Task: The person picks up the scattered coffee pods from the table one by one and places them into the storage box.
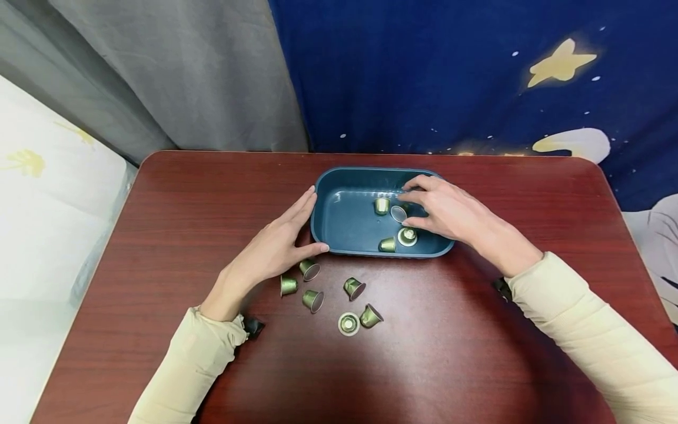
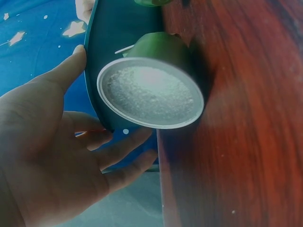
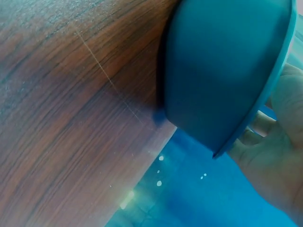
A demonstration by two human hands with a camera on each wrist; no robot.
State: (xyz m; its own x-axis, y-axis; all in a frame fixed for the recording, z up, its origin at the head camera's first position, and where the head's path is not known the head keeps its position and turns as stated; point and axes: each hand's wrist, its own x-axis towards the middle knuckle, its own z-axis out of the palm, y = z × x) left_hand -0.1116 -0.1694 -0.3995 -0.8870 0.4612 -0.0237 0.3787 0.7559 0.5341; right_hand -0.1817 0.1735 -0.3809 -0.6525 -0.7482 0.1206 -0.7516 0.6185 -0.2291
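A dark blue plastic bin (image 1: 349,253) stands near the table's back edge, with several green coffee capsules (image 1: 382,206) inside toward its right half. My left hand (image 1: 272,247) rests at the bin's left end, fingers straight along the rim and thumb at the front corner. Over the right end, my right hand (image 1: 450,209) reaches into the bin with fingers and thumb spread. One tilted capsule (image 1: 399,213) lies close to those fingertips, its foil lid showing; contact is hard to make out. In the left wrist view, another capsule (image 2: 151,94) looms beside the left palm.
In front of the bin, several more green capsules (image 1: 313,301) lie scattered on the reddish wooden table (image 1: 450,353), some tipped on their sides. A grey curtain (image 1: 201,70) and a dark blue starry one (image 1: 424,76) hang behind the table's back edge.
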